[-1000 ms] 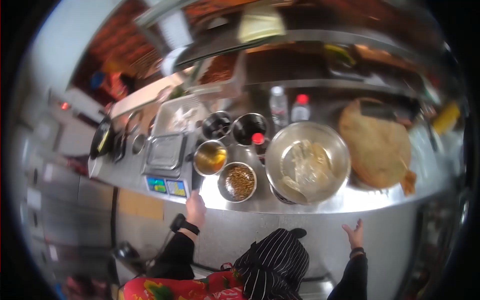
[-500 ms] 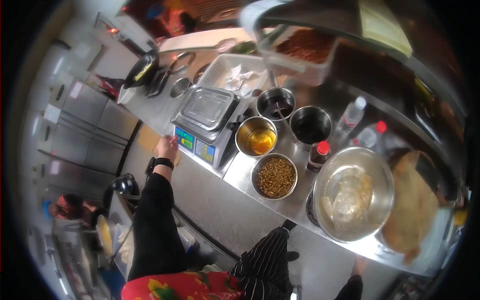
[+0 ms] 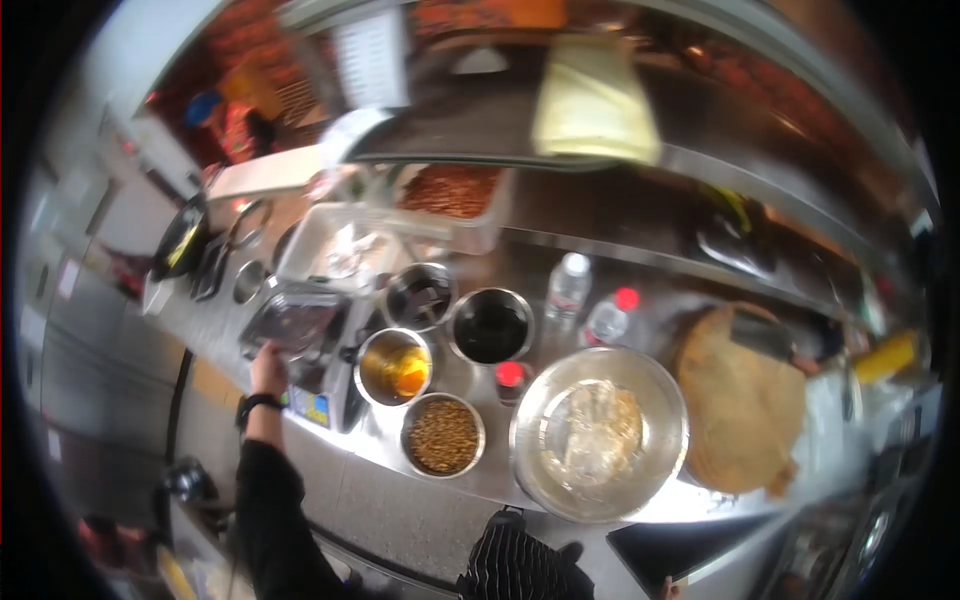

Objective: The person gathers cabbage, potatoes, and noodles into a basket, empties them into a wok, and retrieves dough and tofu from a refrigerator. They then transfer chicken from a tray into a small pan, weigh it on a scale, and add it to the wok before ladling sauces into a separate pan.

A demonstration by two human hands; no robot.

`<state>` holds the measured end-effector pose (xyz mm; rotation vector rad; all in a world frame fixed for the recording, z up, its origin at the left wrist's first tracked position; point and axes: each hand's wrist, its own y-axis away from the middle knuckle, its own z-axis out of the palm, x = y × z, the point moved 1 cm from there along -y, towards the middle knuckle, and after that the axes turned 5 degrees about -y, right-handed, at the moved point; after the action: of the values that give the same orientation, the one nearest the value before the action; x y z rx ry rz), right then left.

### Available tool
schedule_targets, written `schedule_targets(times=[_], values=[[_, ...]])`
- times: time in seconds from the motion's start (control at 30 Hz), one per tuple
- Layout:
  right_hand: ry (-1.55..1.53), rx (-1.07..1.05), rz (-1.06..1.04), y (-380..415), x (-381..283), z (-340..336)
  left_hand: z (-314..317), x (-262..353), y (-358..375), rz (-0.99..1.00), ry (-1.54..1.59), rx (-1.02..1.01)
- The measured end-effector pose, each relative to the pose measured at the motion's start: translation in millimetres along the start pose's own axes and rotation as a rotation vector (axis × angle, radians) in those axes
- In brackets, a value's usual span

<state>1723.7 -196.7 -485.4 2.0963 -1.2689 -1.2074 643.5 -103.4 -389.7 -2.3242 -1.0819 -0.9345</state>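
My left hand point(image 3: 268, 372) is closed at the near edge of a shallow steel tray point(image 3: 293, 322). The tray overlaps a digital scale point(image 3: 312, 406) and sticks out past its left side. Just right of the scale are a steel pot of yellow liquid point(image 3: 378, 368) and a pot of brown granules point(image 3: 443, 437). Only a little of my right hand point(image 3: 671, 588) shows at the bottom edge, its fingers mostly cut off. It is beside a dark, light-edged panel or opening point(image 3: 680, 550) below the counter front.
A big steel bowl point(image 3: 535, 440) holds a pale, wrapped-looking mass. Beside it, a round wooden board point(image 3: 745, 430) carries a cleaver point(image 3: 765, 335). Two pots of dark liquid, several red- or white-capped bottles and a white basket point(image 3: 310, 240) stand behind. A shelf point(image 3: 700, 165) overhangs the back.
The view has swung right. My left hand has come up to the tray, which has shifted left on the scale. My right hand is lower in view, and the dark panel or opening has appeared.
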Motion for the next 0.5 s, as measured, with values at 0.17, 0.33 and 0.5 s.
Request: schedule_targets(times=[0.17, 0.33, 0.5], values=[[-0.523, 0.143, -0.122, -59.8, 190.0, -68.5, -35.4, 149.1, 165.4, -0.231, 0.981, -0.103], [-0.188, 0.348, 0.221, -51.6, 206.0, -138.4, 14.5, 344.9, 410.3, -0.095, 0.463, 0.112], [0.15, 0.622, 0.232, -45.1, 210.0, -212.6, 82.7, 408.8, 598.5, -0.22, 0.451, -0.284]])
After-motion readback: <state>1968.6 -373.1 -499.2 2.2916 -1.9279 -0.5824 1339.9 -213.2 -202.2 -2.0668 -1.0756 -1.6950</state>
